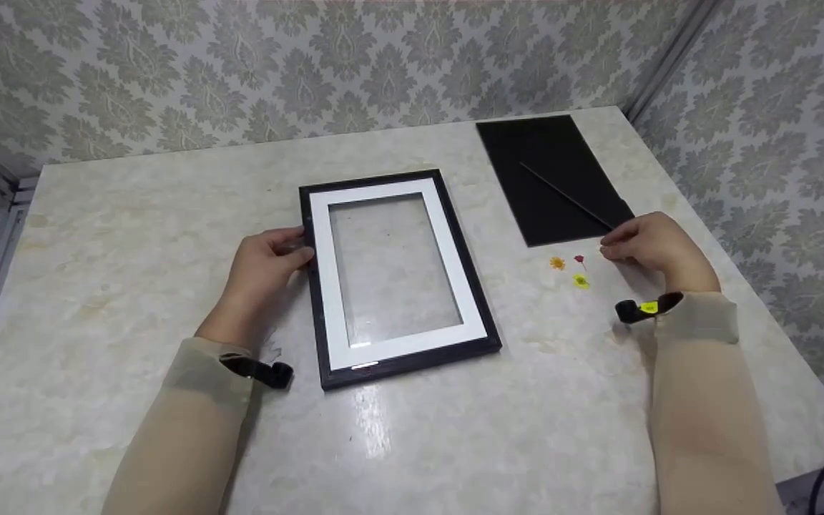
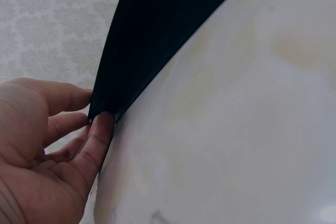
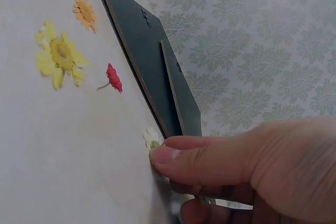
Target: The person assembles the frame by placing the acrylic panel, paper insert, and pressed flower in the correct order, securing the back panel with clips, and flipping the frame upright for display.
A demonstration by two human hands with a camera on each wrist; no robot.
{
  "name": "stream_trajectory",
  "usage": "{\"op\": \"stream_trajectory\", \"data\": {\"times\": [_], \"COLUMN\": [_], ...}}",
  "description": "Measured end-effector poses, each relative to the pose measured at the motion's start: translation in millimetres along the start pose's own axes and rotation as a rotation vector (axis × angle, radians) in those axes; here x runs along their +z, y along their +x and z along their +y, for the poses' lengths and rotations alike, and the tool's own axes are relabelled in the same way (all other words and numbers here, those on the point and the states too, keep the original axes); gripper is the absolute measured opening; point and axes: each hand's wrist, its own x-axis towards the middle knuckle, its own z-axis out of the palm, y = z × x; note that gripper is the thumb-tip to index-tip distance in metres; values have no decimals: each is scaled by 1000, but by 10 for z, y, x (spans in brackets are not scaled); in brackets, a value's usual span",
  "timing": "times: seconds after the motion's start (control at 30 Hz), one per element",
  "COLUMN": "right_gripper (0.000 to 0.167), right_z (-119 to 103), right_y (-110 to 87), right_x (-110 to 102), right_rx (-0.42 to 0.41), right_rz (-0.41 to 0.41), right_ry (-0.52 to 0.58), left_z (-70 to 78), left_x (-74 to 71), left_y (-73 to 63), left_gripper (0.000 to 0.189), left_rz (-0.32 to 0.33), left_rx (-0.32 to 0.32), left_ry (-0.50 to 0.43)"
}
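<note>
A picture frame [image 1: 469, 279] with a black border, a white inner mat and a clear pane lies on the table. My left hand [image 1: 262, 268] pinches its left side; the left wrist view shows thumb and fingers at the dark edge [image 2: 136, 35]. Over on the right, my right hand [image 1: 659, 247] pinches a small white dried flower [image 3: 150, 139] with a green centre, partly hidden by the thumb. Beside that hand lie an orange flower [image 1: 557, 263], a red flower [image 1: 579, 259] with a thin stem, and a yellow flower [image 1: 581, 281].
A black backing board [image 1: 526, 207] with a stand leg [image 1: 562, 193] lies at the back right, its near corner close to the right hand. Patterned walls [image 1: 383, 71] border the marbled table [image 1: 169, 214] behind and to the right. A dark cable [image 1: 823, 476] hangs at the lower right.
</note>
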Motion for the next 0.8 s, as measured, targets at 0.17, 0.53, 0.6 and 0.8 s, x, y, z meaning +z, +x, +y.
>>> {"op": "stream_trajectory", "data": {"times": [0.17, 0.53, 0.6, 0.8], "right_gripper": [37, 30, 28, 29], "right_z": [8, 26, 17, -13], "right_y": [22, 28, 22, -7], "right_x": [19, 51, 53, 49], "right_rx": [3, 17, 14, -27], "right_rz": [-7, -16, -12, -25], "right_ry": [26, 56, 36, -69], "left_z": [-5, -14, -11, -11], "left_x": [-2, 12, 10, 6], "left_y": [7, 9, 12, 17], "left_gripper": [48, 49, 48, 48], "left_rz": [2, 4, 5, 5], "left_rx": [-4, -22, -18, -3], "left_ry": [8, 6, -2, -10]}}
